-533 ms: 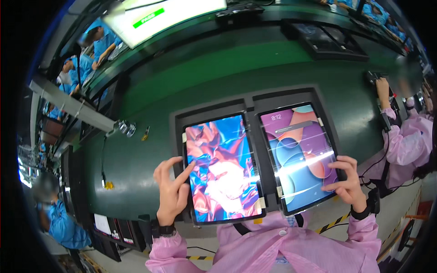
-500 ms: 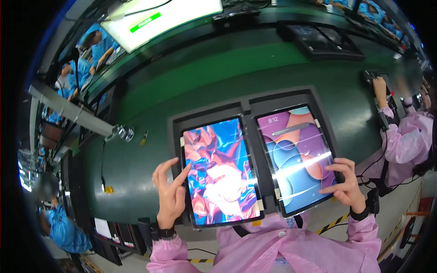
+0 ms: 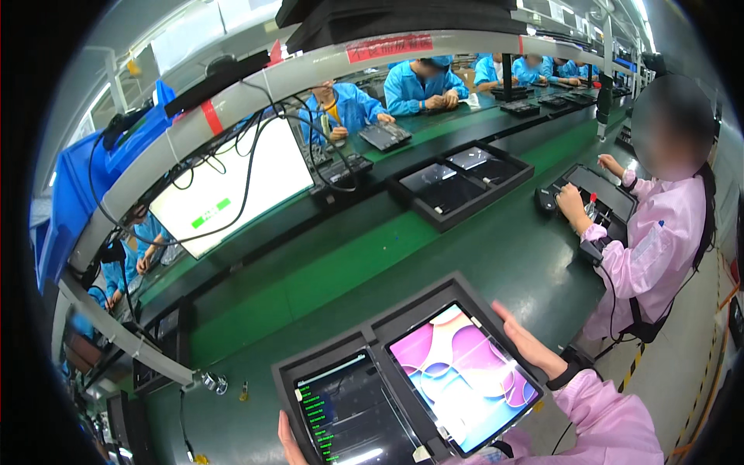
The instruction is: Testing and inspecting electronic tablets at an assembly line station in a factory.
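A dark foam tray (image 3: 372, 341) with two compartments lies in front of me, cut off by the lower edge. In its left compartment a tablet (image 3: 353, 411) shows a dark screen with a column of green text. The right compartment holds another tablet (image 3: 465, 372), lit with a pink, purple and blue wallpaper of circles. My right hand (image 3: 531, 341) is open, its stretched fingers lying along the tray's right side. Only part of my left hand (image 3: 290, 440) shows, fingers straight against the tray's left side; its palm is out of frame.
Another dark tray (image 3: 457, 186) with glossy panels sits farther back. A monitor (image 3: 232, 186) with hanging cables stands at back left, below a metal frame. At right a co-worker in pink (image 3: 666, 240) handles a device. Several people in blue sit across the green bench (image 3: 256, 310).
The view has tilted up, so the tray appears lower. Both hands have left the tablets' edges for the tray's sides. The left tablet's colourful picture has become a dark screen with green text.
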Tool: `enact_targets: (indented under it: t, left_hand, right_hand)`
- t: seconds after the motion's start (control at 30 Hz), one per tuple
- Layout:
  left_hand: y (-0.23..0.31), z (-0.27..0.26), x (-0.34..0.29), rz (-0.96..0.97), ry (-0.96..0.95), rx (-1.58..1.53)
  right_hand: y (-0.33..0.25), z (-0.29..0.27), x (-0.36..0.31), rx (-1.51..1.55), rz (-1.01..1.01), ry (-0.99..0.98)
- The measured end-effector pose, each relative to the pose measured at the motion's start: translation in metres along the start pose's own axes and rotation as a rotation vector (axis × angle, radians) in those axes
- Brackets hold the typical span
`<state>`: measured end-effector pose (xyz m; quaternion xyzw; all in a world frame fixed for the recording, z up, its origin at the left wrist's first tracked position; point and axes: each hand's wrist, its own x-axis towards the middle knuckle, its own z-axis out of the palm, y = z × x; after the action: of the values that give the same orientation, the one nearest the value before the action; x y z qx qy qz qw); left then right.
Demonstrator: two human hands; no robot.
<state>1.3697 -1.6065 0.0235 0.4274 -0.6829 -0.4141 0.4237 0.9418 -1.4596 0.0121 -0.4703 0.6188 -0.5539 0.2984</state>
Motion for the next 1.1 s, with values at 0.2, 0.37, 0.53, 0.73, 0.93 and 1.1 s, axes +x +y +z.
enact_targets:
  t: [0.2,0.37,0.53,0.73,0.93,1.1]
  left_hand:
    - [-0.004,0.005,0.004,-0.134,0.031,-0.169]
    - [0.014,0.027,0.014,-0.141,-0.012,-0.342]
    - [0.016,0.03,0.02,-0.016,-0.048,-0.262]
    - [-0.011,0.02,0.012,-0.093,0.092,-0.253]
    - [0.002,0.024,-0.021,-0.31,0.128,-0.494]
    - [-0.008,0.034,0.019,-0.173,0.064,-0.527]
  right_hand:
    - [0.007,-0.005,0.023,0.228,0.053,-0.046]
    - [0.016,-0.017,0.051,0.267,0.038,-0.057]
    - [0.028,-0.023,0.06,0.252,0.039,-0.059]
    - [0.042,-0.032,0.042,0.207,0.139,0.155]
    - [0.027,-0.024,-0.018,0.092,0.127,0.125]
    - [0.015,-0.027,0.011,0.026,0.109,0.176]
